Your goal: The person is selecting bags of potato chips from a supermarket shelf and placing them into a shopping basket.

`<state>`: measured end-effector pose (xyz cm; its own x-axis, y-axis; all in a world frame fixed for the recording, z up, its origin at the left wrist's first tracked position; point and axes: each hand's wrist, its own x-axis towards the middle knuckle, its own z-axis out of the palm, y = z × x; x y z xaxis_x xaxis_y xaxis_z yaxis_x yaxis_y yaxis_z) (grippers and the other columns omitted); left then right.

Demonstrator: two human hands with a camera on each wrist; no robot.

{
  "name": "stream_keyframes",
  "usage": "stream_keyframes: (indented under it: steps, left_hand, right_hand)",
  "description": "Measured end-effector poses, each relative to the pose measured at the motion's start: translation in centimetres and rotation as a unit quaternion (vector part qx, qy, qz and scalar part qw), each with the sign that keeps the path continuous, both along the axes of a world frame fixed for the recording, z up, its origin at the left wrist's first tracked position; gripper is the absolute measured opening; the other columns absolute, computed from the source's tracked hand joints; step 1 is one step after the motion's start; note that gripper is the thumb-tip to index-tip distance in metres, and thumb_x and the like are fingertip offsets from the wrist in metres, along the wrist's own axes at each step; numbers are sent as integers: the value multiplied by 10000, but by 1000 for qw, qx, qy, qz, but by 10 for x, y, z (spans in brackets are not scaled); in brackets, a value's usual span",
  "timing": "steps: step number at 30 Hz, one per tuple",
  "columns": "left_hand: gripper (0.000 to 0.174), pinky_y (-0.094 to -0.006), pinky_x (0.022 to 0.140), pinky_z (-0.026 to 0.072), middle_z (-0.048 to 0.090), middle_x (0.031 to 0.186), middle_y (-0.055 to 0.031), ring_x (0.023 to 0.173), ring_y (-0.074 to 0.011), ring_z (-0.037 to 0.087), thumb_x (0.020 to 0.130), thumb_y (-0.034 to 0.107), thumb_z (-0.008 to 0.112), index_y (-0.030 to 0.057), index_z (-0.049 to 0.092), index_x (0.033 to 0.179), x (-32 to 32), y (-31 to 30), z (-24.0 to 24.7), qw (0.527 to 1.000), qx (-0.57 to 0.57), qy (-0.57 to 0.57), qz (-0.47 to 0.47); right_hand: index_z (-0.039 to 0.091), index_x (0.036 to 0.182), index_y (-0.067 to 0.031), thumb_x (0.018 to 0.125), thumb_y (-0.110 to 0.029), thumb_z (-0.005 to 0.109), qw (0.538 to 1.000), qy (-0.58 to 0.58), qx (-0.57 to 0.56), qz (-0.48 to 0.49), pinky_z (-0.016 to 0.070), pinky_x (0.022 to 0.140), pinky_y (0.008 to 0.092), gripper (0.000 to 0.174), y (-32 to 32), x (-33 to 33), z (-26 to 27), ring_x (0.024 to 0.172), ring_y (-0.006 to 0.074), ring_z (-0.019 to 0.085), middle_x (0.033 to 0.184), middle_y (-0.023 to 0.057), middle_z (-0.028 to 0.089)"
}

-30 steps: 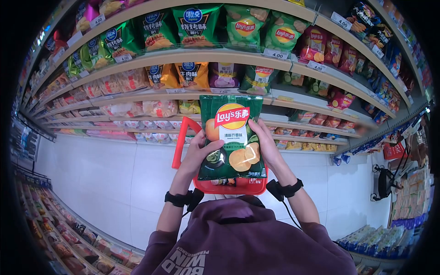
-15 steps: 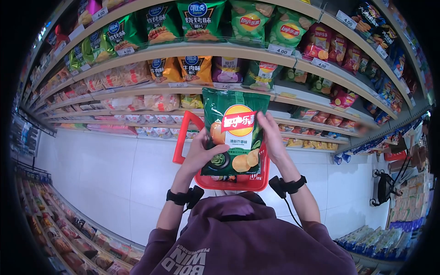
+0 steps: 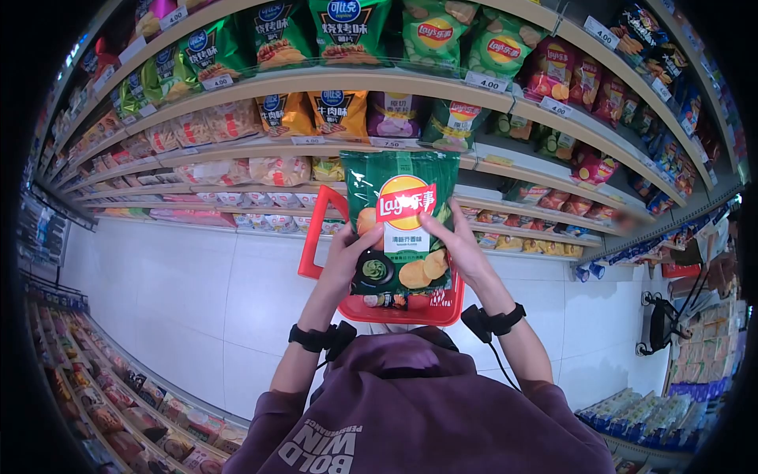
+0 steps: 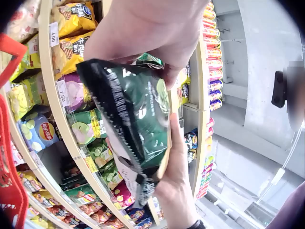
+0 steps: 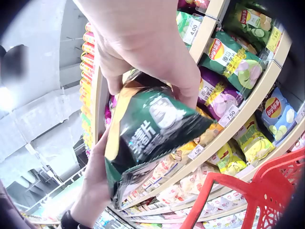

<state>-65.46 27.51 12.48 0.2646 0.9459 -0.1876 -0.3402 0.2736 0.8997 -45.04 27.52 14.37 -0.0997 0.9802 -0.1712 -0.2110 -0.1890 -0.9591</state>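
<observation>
A dark green bag of Lay's potato chips is held upright in front of the chest, its printed front toward the head camera. My left hand grips its left side, thumb across the front and fingers behind. On the opposite side my right hand holds the bag with the thumb on the front beneath the logo. Both wrist views look up at the crimped bottom edge of the chip bag, with a hand on each side. Below the bag, partly hidden by it, is a red shopping basket with packaged goods inside.
Shelves full of snack bags curve across the front, with price tags along their edges. The basket's red handle stands up left of the bag. A lower rack of packets lines the left rear; a black folding cart is at right.
Half a second ago the right fingers lay straighter along the bag's edge; now the right thumb presses on the front. The bag has shifted slightly left, and the left hand kept its grip.
</observation>
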Motion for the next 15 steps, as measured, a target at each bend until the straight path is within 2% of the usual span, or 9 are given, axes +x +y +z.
stream_keyframes:
  steps: [4,10,13,15]
  left_hand:
    - [351,-245,762,520,659,1034,-73,876,-113,649,886,224,655,28,555,1159,-2,2,0,1000,-10,-25,14]
    - [350,-242,740,523,651,1051,-72,877,-110,647,886,215,655,30,546,1162,-4,3,-6,1000,-11,-12,16]
    - [355,-234,722,519,655,1031,-75,876,-103,642,867,216,686,36,551,1141,-2,2,0,999,-1,-44,23]
    - [364,-235,717,516,657,1016,-81,873,-105,643,851,210,706,29,550,1126,-1,3,-8,998,8,8,61]
  right_hand:
    - [350,1357,-9,813,-254,749,998,-11,16,54,418,976,318,718,-3,-4,-10,1152,187,526,1273,131,524]
    - [393,1331,-28,822,-203,736,998,35,-26,45,422,970,308,639,-6,-9,2,1142,178,536,1263,110,542]
    - [423,1297,-8,830,-226,730,1000,22,5,21,444,943,318,600,-6,-12,0,1148,178,532,1269,127,531]
    - [435,1283,2,828,-241,726,977,-152,130,-79,464,913,326,592,-5,-18,-15,1142,192,537,1256,139,528]
